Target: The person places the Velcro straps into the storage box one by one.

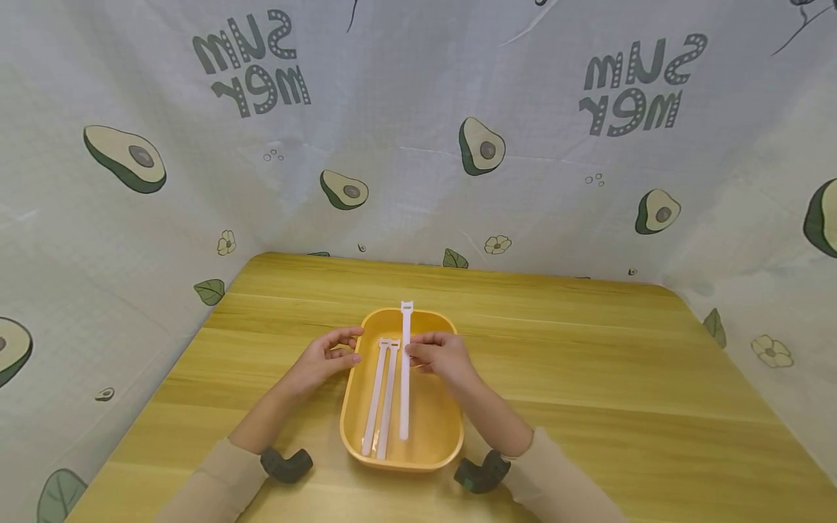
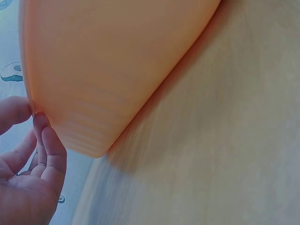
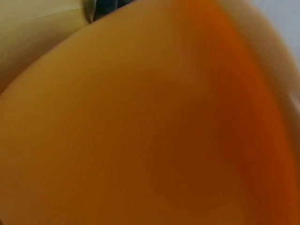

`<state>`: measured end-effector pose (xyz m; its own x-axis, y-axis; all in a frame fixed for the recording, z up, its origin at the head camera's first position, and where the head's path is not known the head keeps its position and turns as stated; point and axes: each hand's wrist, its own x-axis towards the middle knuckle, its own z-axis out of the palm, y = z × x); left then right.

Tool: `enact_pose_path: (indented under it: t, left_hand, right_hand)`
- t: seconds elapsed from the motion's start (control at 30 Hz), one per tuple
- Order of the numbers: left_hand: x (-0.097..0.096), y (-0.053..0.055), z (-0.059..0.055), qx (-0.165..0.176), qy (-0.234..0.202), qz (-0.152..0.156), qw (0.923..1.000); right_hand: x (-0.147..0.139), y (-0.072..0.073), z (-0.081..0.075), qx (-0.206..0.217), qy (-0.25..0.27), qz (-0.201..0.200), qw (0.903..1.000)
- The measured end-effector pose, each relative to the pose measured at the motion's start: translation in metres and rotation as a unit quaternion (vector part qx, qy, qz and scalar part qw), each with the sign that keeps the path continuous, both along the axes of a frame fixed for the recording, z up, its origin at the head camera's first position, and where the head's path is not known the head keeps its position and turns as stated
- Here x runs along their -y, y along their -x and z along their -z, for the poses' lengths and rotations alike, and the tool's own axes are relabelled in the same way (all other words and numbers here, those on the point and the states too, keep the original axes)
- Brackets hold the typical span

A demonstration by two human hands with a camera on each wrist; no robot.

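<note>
My right hand [image 1: 445, 357] pinches a white strap-style cable tie [image 1: 405, 392] with a slotted head, holding it lengthwise over the yellow tray [image 1: 458, 436]. Two more white cable ties [image 1: 373, 407] lie side by side inside the tray, towards its left. At the tray's left rim is my left hand [image 1: 323, 357]. In the left wrist view, the left hand [image 2: 35, 173] holds the rim of the tray [image 2: 103, 61] between thumb and fingers. The right wrist view is filled by the blurred tray wall [image 3: 117, 117]; the right hand is hidden there.
The tray stands on a wood-grain table [image 1: 588, 378], near its front edge. A pale cloth [image 1: 405, 109] printed with avocados hangs behind the table and at both sides. Dark curved pieces [image 1: 286, 465] sit at both wrists, beside the tray's near end.
</note>
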<state>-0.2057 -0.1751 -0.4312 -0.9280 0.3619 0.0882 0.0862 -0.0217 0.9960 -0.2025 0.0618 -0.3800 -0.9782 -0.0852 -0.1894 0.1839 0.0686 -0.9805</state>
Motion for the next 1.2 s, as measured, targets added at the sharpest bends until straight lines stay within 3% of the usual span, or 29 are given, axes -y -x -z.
enact_pose_path:
  t: [0.4,0.77,1.2]
  left_hand:
    - [-0.001,-0.001,-0.002,0.008,0.005,-0.008,0.9999]
    - [-0.001,-0.001,-0.001,0.006,0.005,-0.014,0.9999]
    - [-0.001,-0.002,-0.002,0.001,0.004,-0.012,0.9999]
  right_hand:
    - [0.010,0.005,0.015,-0.009,-0.055,-0.019,0.9983]
    - [0.015,0.006,0.019,0.013,-0.081,-0.014,0.9966]
    - [0.015,0.006,0.024,0.001,-0.164,-0.016,0.9863]
